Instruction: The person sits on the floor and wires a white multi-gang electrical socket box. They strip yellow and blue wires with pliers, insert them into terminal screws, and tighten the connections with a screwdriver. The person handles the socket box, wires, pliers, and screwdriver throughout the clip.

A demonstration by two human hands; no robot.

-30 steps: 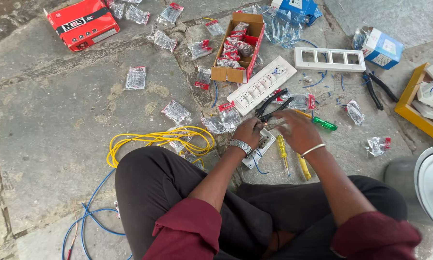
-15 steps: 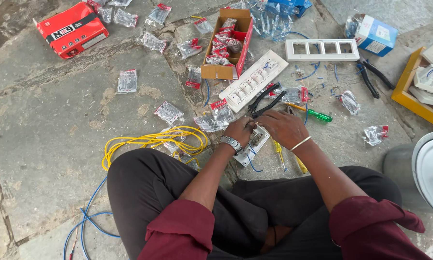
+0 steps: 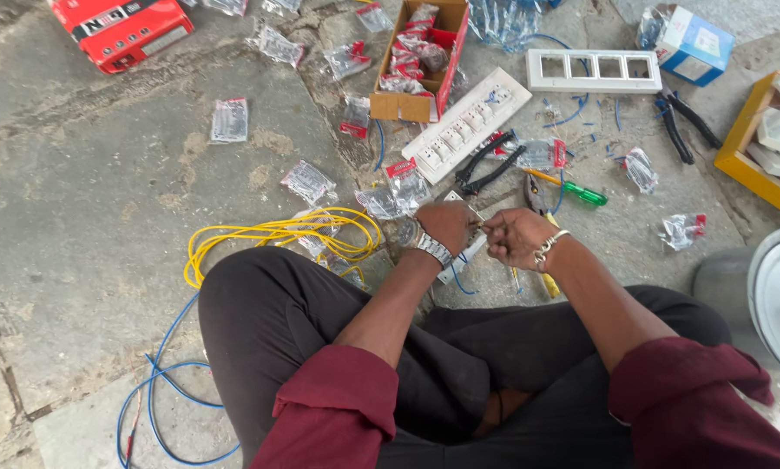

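Observation:
My left hand [image 3: 446, 226], with a metal watch on the wrist, grips a small white switch part [image 3: 453, 267] just above my crossed legs. My right hand [image 3: 516, 236], wearing a bracelet, meets it fingertip to fingertip and pinches a thin wire end at that part. A short blue wire [image 3: 461, 285] curls out below the part. Black-handled pliers [image 3: 490, 165] lie on the stone floor just beyond my hands. A green screwdriver [image 3: 583, 194] and a yellow screwdriver [image 3: 548, 283] lie by my right hand.
A white switch board [image 3: 468, 126] and an empty white frame [image 3: 594, 69] lie further out, by a cardboard box [image 3: 420, 56] of packets. A yellow wire coil [image 3: 277, 236] and blue wire [image 3: 160, 391] lie left. A grey bucket [image 3: 776, 291] and yellow tray [image 3: 750, 156] stand right.
The view has tilted down, so the floor items sit higher in frame. Both hands have drawn slightly back from the pliers toward my legs, still together on the white part.

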